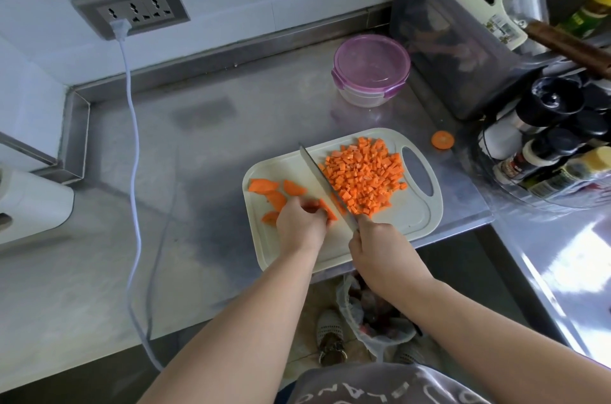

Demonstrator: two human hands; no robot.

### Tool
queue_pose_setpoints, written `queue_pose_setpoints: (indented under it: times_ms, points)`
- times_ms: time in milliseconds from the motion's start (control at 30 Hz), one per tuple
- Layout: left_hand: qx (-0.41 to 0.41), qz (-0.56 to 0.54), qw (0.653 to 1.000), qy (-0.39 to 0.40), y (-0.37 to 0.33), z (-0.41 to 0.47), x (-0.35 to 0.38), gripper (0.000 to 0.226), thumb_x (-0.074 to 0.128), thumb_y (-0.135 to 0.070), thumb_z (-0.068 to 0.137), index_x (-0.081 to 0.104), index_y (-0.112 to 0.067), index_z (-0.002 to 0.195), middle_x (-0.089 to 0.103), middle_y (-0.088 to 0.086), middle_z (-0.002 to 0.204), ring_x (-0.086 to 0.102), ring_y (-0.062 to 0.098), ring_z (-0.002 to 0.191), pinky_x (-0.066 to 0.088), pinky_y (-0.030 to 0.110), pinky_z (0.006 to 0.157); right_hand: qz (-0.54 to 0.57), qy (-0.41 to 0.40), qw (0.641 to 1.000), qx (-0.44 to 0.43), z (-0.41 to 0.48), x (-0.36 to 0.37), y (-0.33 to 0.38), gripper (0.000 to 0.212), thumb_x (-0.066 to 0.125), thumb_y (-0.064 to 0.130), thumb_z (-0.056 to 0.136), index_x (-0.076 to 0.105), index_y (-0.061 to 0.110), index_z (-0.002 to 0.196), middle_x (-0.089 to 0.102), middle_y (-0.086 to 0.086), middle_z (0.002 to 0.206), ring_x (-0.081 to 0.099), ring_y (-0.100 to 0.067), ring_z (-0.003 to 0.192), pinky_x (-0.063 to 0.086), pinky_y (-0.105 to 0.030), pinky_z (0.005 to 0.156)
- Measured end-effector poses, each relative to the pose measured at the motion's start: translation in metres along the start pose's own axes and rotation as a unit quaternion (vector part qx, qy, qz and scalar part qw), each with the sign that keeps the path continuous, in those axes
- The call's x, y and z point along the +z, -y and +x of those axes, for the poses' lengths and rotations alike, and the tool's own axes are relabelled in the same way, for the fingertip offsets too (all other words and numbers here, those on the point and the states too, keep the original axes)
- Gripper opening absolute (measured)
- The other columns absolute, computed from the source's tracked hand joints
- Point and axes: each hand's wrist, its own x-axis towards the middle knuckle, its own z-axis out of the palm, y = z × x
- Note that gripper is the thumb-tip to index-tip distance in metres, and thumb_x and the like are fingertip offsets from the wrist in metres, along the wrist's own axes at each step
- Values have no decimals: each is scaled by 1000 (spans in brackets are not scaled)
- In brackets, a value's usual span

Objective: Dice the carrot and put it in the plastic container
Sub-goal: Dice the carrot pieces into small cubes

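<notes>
A white cutting board (420, 215) lies at the counter's front edge. A heap of diced carrot (363, 175) covers its right half. Several flat carrot slices (274, 193) lie on its left part. My left hand (302, 222) pinches a stack of carrot slices (327, 210) against the board. My right hand (380, 248) grips the handle of a knife (322, 177) whose blade lies just right of that stack, beside the dice. The plastic container (370, 69) with a purple clip lid stands closed behind the board.
A round carrot end (442, 140) lies on the counter right of the board. A grey bin (463, 50) and a rack of spice bottles (545, 145) crowd the right side. A white cable (132, 126) hangs from the wall socket (130, 8) across the left counter.
</notes>
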Motion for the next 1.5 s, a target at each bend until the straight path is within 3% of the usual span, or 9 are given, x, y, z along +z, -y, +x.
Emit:
queue_pose_setpoints:
  times_ms: [133,967,1133,1267,1367,1500]
  points:
    - [8,9,1000,0,0,-1,0,20,68,-11,80,56,-28,77,72,9,88,69,32,88,55,49,85,-5,6,1000,4,-2,2,2,19,37,15,98,48,9,112,59,-11,85,60,-32,78,48,-40,66]
    - [12,-8,1000,3,4,0,-2,14,66,-11,82,68,-24,77,73,3,83,70,24,82,56,44,85,-38,37,999,11,0,4,7,19,38,17,98,48,10,112,62,-12,94,63,-31,84,54,-44,75]
    - [5,6,1000,0,3,1,-1,14,66,-11,82,68,-24,78,73,3,85,69,25,85,55,44,86,-53,28,998,-8,1,5,8,21,33,17,100,48,7,111,49,-6,87,55,-27,82,42,-36,68]
    - [12,36,999,-6,3,2,-2,11,68,-18,84,73,-16,94,73,1,89,68,21,86,55,37,85,-55,23,998,-6,2,6,7,22,32,16,100,47,7,112,47,-5,87,52,-26,81,39,-34,68]
    - [18,49,999,-11,3,2,-2,14,68,-18,84,73,-16,96,73,0,92,67,18,88,53,31,81,-57,31,998,2,8,11,6,22,33,15,99,47,6,114,49,-5,90,59,-31,91,40,-34,69]
    - [15,68,997,-31,3,3,-1,15,65,-17,86,71,-13,99,71,3,96,65,20,91,49,29,77,-71,48,996,17,16,17,3,22,37,11,98,45,11,118,60,-7,97,63,-27,87,52,-37,71]
